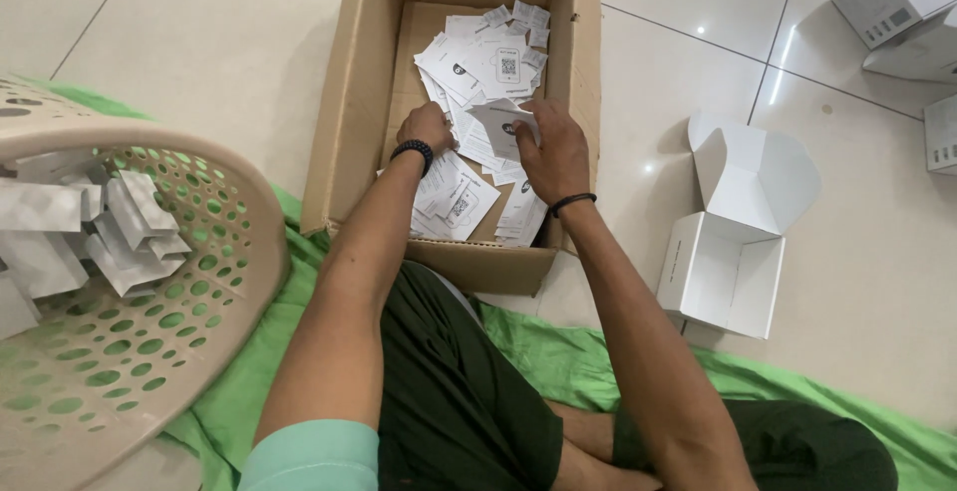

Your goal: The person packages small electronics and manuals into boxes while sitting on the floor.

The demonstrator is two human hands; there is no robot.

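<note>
- Reaching into the carton at upper centre of the frame, both hands down among the leaflets strewn over its floor.
- Right hand pinching one white card between thumb and fingers, lifted just above the heap, centre of frame.
- Left hand curled, knuckles up, resting on the papers just left of that card; cannot tell whether anything is gripped beneath it.
- Judged as the picking step: one sheet singled out from the pile; next move likely calls for lifting it clear without dragging neighbours along.
- Open white box lying right of centre on the tiled floor, lid flaps up, well apart from the carton.
- Perforated basket at left edge, tipped toward the camera, holding folded white pieces.
- More white boxes in the upper right corner.
- Green cloth spread under crossed legs, lower frame.
- Carton walls hemming in both wrists; overlapping sheets may cling or slide together.
</note>
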